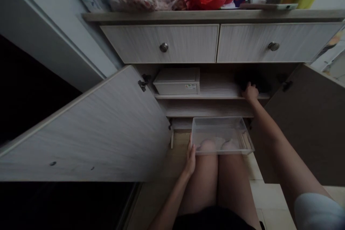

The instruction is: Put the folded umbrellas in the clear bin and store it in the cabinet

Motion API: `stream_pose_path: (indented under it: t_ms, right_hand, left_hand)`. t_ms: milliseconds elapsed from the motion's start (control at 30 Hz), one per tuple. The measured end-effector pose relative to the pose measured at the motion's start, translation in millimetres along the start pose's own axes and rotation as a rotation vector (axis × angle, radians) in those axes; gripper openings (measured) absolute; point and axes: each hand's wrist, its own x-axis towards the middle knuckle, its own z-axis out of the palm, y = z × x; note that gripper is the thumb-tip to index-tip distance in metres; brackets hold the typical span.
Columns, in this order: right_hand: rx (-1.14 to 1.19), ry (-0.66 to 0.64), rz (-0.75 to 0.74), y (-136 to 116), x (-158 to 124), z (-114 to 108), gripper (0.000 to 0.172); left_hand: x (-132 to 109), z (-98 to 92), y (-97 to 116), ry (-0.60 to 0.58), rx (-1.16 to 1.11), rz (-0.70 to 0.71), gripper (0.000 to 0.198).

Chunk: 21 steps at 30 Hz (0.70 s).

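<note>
Low wood-grain cabinet point(212, 15), doors point(88, 129) swung wide. Clear plastic storage box point(222, 136) over the knees, left hand point(190, 159) closed around its side edge. Right hand point(250, 92) spread against a dark bundle point(252, 81) on the shelf point(215, 97), hold unclear. Likely risk: box tipping with any shift of the knees. White lidded box point(176, 82) farther along the shelf; open doors hemming in both arms.

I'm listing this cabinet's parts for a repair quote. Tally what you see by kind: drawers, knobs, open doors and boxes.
Drawers: 2
Drawer knobs: 2
Open cabinet doors: 2
Clear plastic bin: 1
White lidded box: 1
Total: 8
</note>
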Motion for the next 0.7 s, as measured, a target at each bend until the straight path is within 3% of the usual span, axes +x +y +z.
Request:
stream_pose_path:
  t_ms: [67,233,433,567,700]
  right_hand:
    - [0.029,-0.007,-0.004,3.5,-6.0,-1.7,0.060]
    - [0.198,0.037,0.043,14.9,-11.0,-6.7,0.054]
    - [0.682,0.067,0.032,31.2,-24.6,-20.3,0.043]
    - [0.952,-0.088,-0.173,46.4,-61.9,-37.9,0.044]
    - [0.979,-0.362,-0.358,58.3,-113.2,-53.8,0.049]
  left_hand:
    - [0.0,1.3,2.6,0.008,-0.014,0.001,0.080]
    - [-1.7,2.8,9.4,0.003,-0.042,0.000,0.083]
    - [-2.2,2.7,13.4,-0.014,-0.044,0.012,0.083]
    - [-1.6,2.5,14.4,-0.027,-0.054,0.028,0.083]
    - [-1.8,2.4,15.5,-0.042,-0.043,0.017,0.085]
